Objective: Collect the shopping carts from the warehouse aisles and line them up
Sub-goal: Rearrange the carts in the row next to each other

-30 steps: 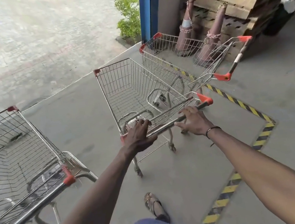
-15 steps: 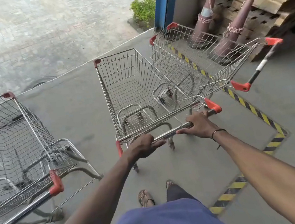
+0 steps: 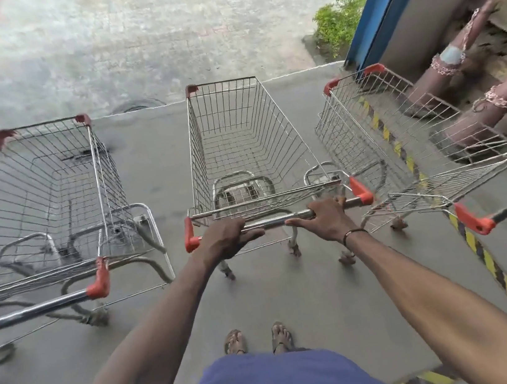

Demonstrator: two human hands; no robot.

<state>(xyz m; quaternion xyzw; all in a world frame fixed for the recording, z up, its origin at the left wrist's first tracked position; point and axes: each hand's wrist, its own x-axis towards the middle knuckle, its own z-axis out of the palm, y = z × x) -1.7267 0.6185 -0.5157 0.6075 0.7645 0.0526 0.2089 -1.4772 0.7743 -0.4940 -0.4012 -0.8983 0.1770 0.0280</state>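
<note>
Hands, left (image 3: pixel 224 238) and right (image 3: pixel 324 219), grip the middle cart's handle (image 3: pixel 274 221) (tight gap): veering could clip the right cart (image 3: pixel 403 151).

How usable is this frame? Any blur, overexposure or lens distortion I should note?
Head view: wide-angle bending bows the left cart and right cart outward; motion smear softens edges, worst at the left cart's wheels; the pavement outside is washed out; the middle cart and both hands on its handle stay readable.
</note>
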